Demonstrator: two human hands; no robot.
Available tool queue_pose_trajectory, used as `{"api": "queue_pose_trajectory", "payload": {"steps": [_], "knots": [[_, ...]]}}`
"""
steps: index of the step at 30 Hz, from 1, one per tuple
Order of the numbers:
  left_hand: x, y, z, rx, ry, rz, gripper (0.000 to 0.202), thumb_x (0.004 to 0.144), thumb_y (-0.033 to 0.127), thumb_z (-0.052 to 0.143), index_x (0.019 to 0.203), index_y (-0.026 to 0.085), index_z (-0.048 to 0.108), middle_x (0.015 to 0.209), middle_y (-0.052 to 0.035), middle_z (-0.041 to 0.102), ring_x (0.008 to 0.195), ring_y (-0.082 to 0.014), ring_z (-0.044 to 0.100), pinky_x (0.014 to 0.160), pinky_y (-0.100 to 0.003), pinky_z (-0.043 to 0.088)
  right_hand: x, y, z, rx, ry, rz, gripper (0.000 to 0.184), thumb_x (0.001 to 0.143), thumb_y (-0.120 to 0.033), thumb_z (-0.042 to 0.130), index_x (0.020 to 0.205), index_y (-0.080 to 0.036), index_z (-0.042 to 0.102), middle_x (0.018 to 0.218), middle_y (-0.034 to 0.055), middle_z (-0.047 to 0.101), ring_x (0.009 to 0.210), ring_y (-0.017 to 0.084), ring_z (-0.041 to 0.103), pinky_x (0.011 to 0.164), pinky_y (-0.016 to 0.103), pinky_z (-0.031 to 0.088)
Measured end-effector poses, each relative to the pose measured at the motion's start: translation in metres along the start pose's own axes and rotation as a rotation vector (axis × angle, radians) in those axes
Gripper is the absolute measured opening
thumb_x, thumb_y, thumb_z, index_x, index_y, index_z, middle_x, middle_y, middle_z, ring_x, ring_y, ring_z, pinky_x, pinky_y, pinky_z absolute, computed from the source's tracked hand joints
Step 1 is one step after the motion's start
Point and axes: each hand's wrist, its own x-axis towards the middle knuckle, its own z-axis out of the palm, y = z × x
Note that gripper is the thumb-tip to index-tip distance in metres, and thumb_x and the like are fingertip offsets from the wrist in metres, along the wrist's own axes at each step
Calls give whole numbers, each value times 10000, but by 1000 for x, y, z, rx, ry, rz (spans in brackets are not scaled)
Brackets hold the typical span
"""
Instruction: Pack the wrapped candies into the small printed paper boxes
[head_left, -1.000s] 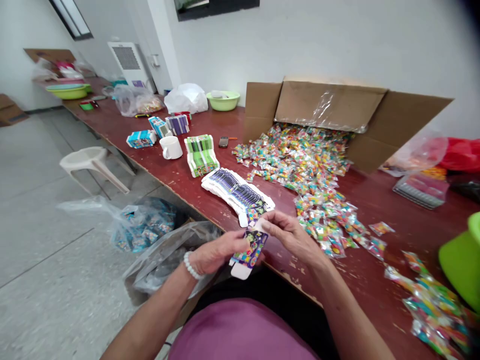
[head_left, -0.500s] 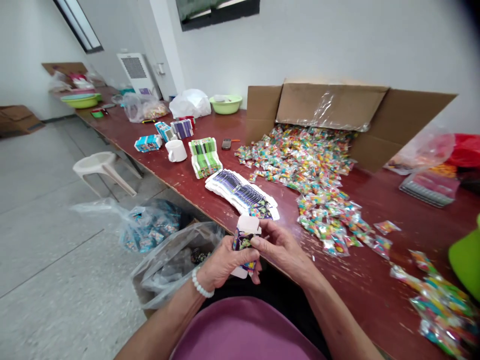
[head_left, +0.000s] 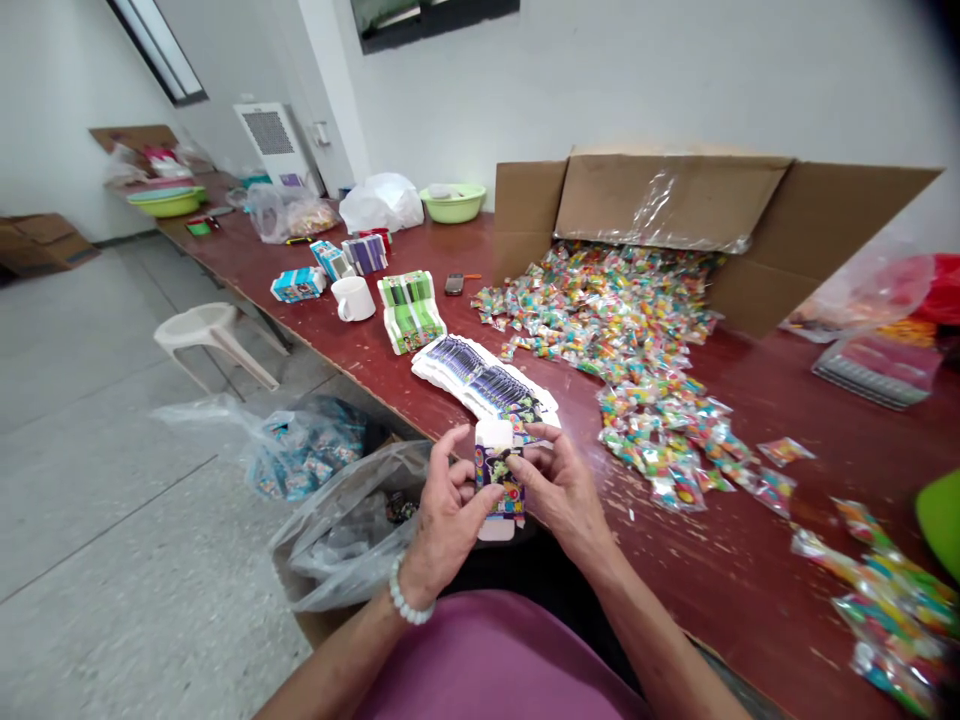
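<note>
A small purple printed carton (head_left: 501,482) stands upright between both my hands at the near edge of the red table (head_left: 750,570), its white end flaps sticking out top and bottom. My left hand (head_left: 444,520), with a white bead bracelet at the wrist, grips its left side. Pinching the right side with fingers and thumb is my right hand (head_left: 561,488). Just beyond lies a fanned stack of flat purple cartons (head_left: 480,384). A heap of small colourful sweet packets (head_left: 626,330) spills across the table to the right.
An open cardboard box (head_left: 675,205) lies on its side behind the sweets. A stack of green flat cartons (head_left: 409,310), a white mug (head_left: 355,298), a phone and bowls sit further left. Clear plastic bags (head_left: 341,525) with filled cartons stand on the floor beside a white stool (head_left: 210,335).
The carton has gone from tilted and flat to upright and squared between my hands. Both hands shifted slightly up and right with it.
</note>
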Motion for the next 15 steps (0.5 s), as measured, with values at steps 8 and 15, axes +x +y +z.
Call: {"api": "queue_pose_trajectory", "payload": {"steps": [8,15], "knots": [[4,-1,-4,-35,-47,-48,339,773,251,726,1081,191,599,890,-24,699,746,-129,622,715,-237,501,0,-5,-1,-83,-28,4,347,802,-544,696,792,-199,667,715,13,651,649,168,583,621,279,491],[4,-8,-18,58,5,-15,226,712,291,685,902,170,670,738,-6,604,630,-102,479,628,-237,387,24,39,-18,-163,-115,159,441,626,-654,753,847,-273,727,754,102,723,687,305,688,610,409,579]]}}
